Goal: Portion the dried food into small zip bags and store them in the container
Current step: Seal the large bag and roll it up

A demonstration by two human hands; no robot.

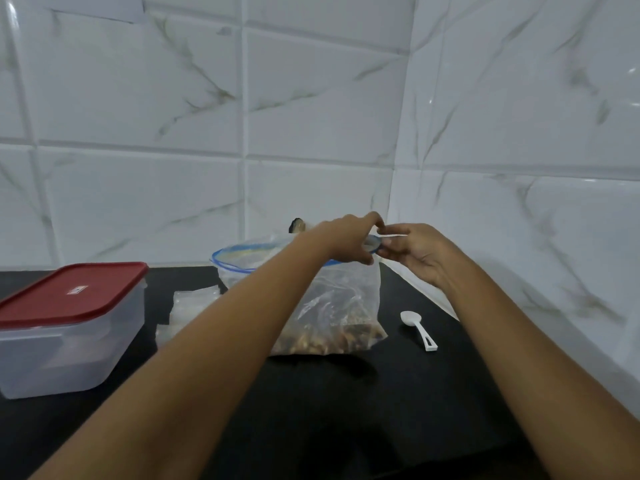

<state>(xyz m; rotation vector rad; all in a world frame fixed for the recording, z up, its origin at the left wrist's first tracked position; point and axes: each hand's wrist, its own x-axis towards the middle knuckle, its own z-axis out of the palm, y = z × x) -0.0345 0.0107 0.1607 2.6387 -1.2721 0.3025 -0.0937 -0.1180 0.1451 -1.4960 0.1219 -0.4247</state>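
**Both hands at the mouth of the big zip bag**

On the black countertop point(346, 410), set into a corner of white marble-look wall tiles point(311, 116), everything sits toward the back. The largest item is the clear plastic container point(69, 344) at the far left, closed with a red lid point(69, 292). What is inside it cannot be made out through the cloudy walls.

Near the middle stands the large clear zip bag point(339, 306), upright, its blue-edged mouth gaping open. The brown dried food point(332, 337) lies heaped in its bottom, well below the rim. Something dark pokes up behind the bag's rim; it is too small to tell what it is.

Between the container and the large bag lies a loose pile of small zip bags point(194, 303), flat on the counter and partly hidden by the left forearm.

The left hand point(349, 240) reaches across the bag's mouth, its fingers curled and pinching the rim at the right end. The right hand point(412, 251) meets it there, fingertips nipping the same corner of the rim, the two hands almost touching.

To the right of the bag, apart from it, a small white plastic spoon point(417, 327) lies on the counter, bowl toward the wall.
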